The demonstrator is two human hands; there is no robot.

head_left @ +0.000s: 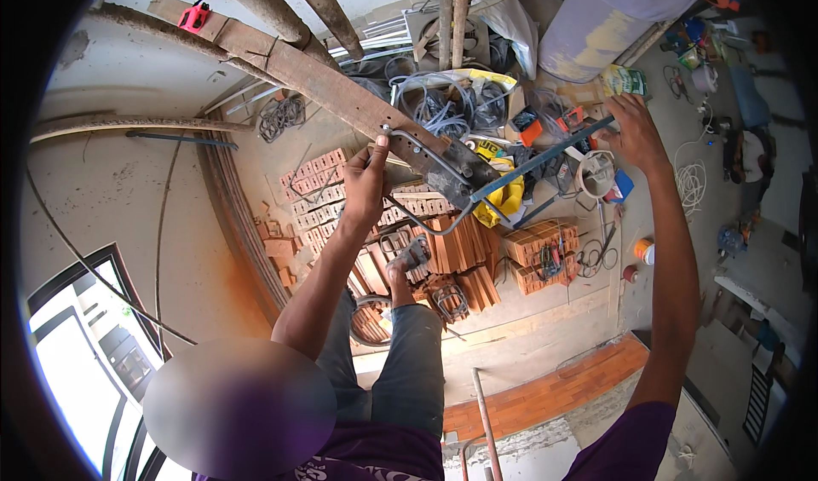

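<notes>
In the middle, my left hand is closed on a thin metal rod, thumb pressed to it at the plank's edge. The rod is bent and loops below the plank's end. A long wooden plank slants from the upper left down to a dark metal plate with pegs. Out to the right, my right hand grips the far end of a blue bending bar. That bar's other end meets the rod beside the plate.
Stacked bricks and brown tiles lie below, around my foot. A pink-red tape measure rests on the plank. Rusty poles stand behind it. Bags, tubing and a bucket crowd the floor.
</notes>
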